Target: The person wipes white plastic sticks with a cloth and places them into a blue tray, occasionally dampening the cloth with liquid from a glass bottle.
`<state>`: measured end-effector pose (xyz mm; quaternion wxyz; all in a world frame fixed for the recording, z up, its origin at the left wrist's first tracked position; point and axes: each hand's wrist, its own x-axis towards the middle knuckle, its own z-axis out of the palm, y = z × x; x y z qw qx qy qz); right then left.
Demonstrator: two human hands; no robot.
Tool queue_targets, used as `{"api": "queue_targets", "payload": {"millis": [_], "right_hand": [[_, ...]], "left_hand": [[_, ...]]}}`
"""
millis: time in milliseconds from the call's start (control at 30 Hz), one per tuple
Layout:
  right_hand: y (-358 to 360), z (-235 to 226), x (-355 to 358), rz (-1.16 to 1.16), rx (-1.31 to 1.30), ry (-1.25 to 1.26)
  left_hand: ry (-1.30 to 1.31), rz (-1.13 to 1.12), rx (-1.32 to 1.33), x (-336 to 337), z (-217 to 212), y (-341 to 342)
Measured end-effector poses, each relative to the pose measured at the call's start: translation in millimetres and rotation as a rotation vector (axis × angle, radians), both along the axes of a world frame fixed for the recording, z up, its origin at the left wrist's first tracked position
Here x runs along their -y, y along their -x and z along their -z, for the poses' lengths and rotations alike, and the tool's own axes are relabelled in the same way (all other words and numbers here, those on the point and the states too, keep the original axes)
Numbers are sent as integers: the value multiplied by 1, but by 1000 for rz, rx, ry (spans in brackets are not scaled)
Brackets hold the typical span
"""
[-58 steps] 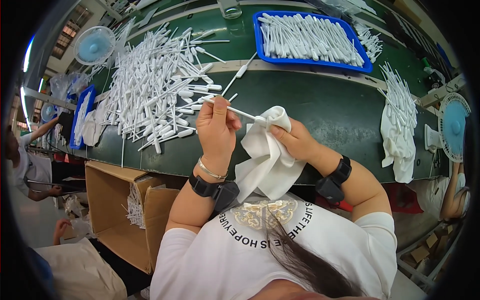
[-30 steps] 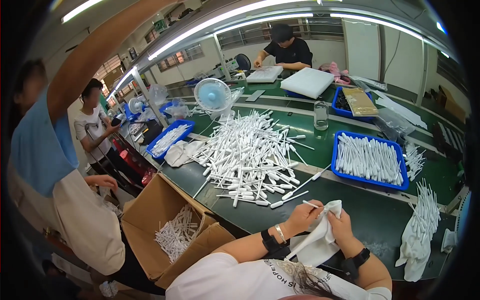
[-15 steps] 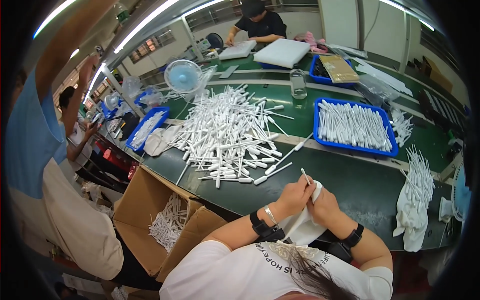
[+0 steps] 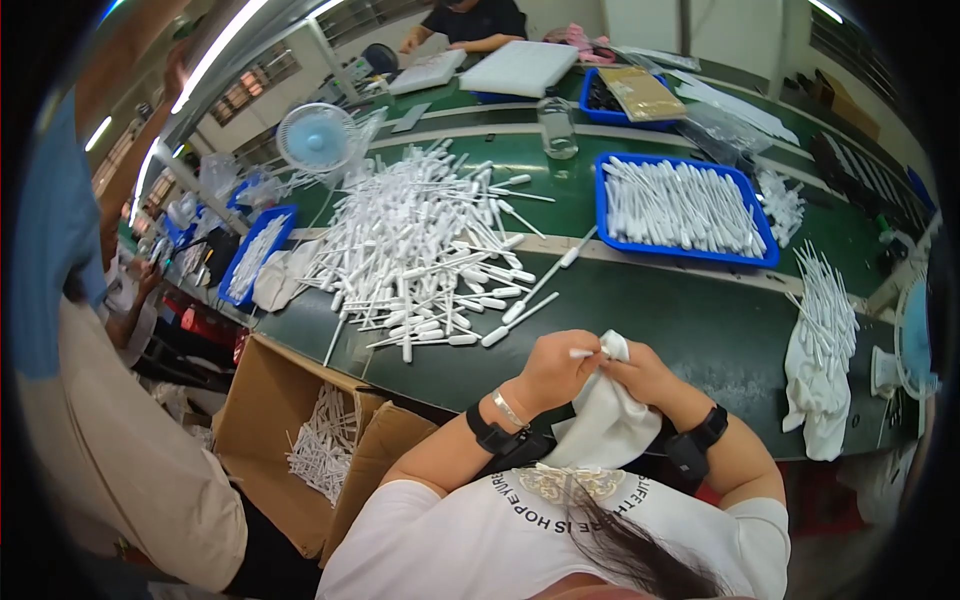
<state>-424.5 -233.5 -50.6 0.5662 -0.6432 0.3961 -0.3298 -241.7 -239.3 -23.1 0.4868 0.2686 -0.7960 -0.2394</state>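
Note:
My two hands meet at the near edge of the green table. The closed fingers of my left hand (image 4: 556, 370) pinch a thin white plastic dropper (image 4: 580, 353), most of it hidden by the fingers and cloth. Wrapped in my right hand (image 4: 640, 377) is a white cloth (image 4: 603, 425), bunched at the fingertips and hanging down toward my lap. Beyond my left hand spreads a large heap of white droppers (image 4: 415, 235). Ahead of my right hand, a blue tray (image 4: 690, 251) holds droppers laid side by side.
An open cardboard box (image 4: 262, 440) with droppers inside stands at lower left, near a standing person (image 4: 120, 420). To the right, droppers lie on a white cloth (image 4: 818, 400) by a fan (image 4: 915, 335). A glass bottle (image 4: 557, 130) and another fan (image 4: 318, 140) stand farther back, before a seated worker (image 4: 480, 25).
The dropper's visible end has tipped from upright to lying leftward, and my fingers have drawn together at the cloth. More of the cloth now hangs below my hands. The whole view has shifted.

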Motion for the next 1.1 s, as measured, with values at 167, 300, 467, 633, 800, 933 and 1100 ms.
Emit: {"api": "queue_targets", "payload": {"millis": [167,300,467,633,800,933,1100], "right_hand": [[-3,3,6,125,162,-278],[4,-5,6,183,385,-448],[19,0,16,143,313,-218],[27,10,20,162,43,11],[20,18,20,97,71,59],[25,18,23,104,117,84],[28,9,23,117,62,52]], "left_hand": [[297,47,205,3,-12,10],[338,52,364,27,-11,25],[-415,-126,127,90,-20,47],[-717,43,81,176,-64,114],[-732,-35,304,241,-40,152],[-778,-150,423,248,-31,158],[-564,-123,287,228,-52,98]]}}
